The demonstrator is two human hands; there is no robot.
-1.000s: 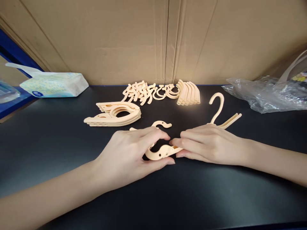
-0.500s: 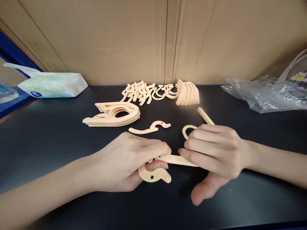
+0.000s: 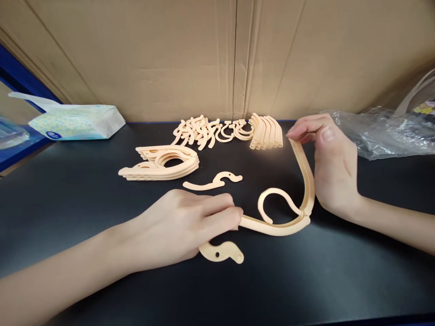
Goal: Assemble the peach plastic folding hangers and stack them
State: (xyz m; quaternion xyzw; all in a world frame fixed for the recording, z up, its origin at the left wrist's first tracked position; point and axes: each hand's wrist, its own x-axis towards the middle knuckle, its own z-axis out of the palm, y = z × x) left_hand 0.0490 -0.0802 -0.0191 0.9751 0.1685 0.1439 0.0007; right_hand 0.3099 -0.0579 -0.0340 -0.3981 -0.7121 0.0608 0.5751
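A cream plastic folding hanger spans my two hands, its arms joined at the right and a curved hook rising inside the bend. My left hand is closed around the end of one arm. From beneath that hand sticks out a curved piece with a small hole; its other end is hidden. My right hand pinches the tip of the other arm, which stands up and away. A similar curved piece lies on the table just beyond my left hand.
A stack of folded hangers lies at left centre. Behind it are a pile of curved pieces, several hooks and a row of hanger arms. A tissue pack and clear plastic bag flank them on the black table.
My right hand has shifted from the hanger's joint up to the tip of its far arm, leaving hook and joint uncovered. My left hand keeps its hold.
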